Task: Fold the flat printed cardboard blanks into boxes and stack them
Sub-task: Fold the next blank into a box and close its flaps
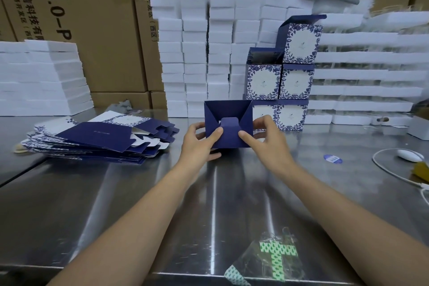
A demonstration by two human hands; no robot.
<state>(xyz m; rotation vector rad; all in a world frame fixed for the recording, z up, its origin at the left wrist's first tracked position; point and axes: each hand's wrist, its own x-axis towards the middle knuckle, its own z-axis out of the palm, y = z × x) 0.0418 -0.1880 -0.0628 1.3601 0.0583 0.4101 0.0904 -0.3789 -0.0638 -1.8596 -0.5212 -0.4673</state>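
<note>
Dark-blue half-folded cardboard box (228,123) is held mid-table, bottom flaps facing the cam; can't tell if its lower edge touches the shiny steel table (139,204). L hand (199,139) grips the box's 9 o'clock side, fingers curled under and behind, thumb pressed on the flap. R hand (267,137) grips the 3 o'clock side, fingers curled behind, thumb tip pressing the flap beside the centre tab. Pile of flat blue-and-white printed blanks (97,139) lies at 9 o'clock from the box, apart from it. Stack of folded floral boxes (283,81) stands at 1 o'clock, just behind, w/ top lids open. White foam blocks (197,53) are stacked at 12.
</note>
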